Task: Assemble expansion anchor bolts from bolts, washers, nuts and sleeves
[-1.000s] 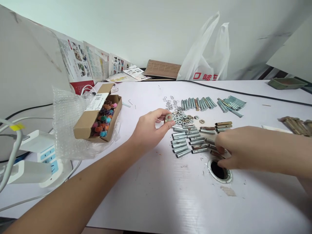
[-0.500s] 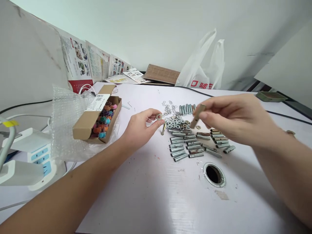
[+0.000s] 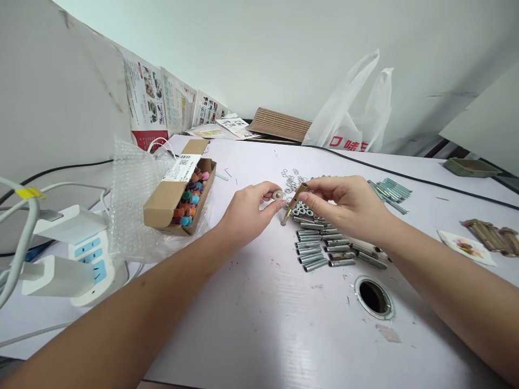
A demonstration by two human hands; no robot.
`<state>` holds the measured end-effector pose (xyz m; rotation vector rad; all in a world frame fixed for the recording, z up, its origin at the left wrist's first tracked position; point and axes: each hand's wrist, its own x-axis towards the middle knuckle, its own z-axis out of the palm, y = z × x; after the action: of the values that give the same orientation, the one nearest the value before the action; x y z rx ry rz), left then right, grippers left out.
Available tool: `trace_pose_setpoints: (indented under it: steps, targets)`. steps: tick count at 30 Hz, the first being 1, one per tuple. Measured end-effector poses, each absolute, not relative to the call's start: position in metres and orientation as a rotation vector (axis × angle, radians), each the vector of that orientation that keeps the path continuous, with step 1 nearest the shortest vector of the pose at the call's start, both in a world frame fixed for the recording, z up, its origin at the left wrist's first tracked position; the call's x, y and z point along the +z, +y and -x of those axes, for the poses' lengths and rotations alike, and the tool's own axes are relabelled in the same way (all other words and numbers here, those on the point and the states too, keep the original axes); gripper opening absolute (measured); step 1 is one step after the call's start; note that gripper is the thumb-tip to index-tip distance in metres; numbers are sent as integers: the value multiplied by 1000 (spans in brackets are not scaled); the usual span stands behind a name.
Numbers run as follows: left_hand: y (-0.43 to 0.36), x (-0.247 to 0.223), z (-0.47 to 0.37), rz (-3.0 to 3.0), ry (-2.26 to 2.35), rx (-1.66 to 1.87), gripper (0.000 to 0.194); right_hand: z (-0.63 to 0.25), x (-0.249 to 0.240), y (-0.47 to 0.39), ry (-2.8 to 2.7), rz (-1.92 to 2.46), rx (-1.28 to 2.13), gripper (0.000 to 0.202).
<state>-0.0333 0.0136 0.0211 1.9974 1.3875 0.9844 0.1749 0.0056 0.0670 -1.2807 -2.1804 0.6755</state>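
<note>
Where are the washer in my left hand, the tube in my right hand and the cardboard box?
Washer (image 3: 274, 195), head view: left side of ring.
Tube (image 3: 299, 194), head view: middle of side wall.
Cardboard box (image 3: 162, 209), head view: brown left panel.

On the tabletop (image 3: 227, 335), tubes (image 3: 316, 265) lie behind and to the left of a hole (image 3: 373, 296), washers (image 3: 308, 213) behind them. A carton (image 3: 162, 209) sits left of these, a power strip (image 3: 90, 289) farther left; bolts (image 3: 488, 235) lie far right, a bag (image 3: 346, 121) at the back.
</note>
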Motion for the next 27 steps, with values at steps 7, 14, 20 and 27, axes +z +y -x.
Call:
trace_pose_setpoints:
  steps: [7,14,20,27]
  targets:
    - [14,25,34,-1899,1367,1074,29,-172,60,5,-2187,1296,755,27]
    - [11,25,27,-1691,1204,1139,37,-200,74,14,-2054,1421,616,31]
    - [5,25,20,-1825,1187,961,30,-235,78,28,-2104,1733,597,30]
    - [8,19,20,-1906,1307,868,28,-240,65,35,-2182,1710,564,28]
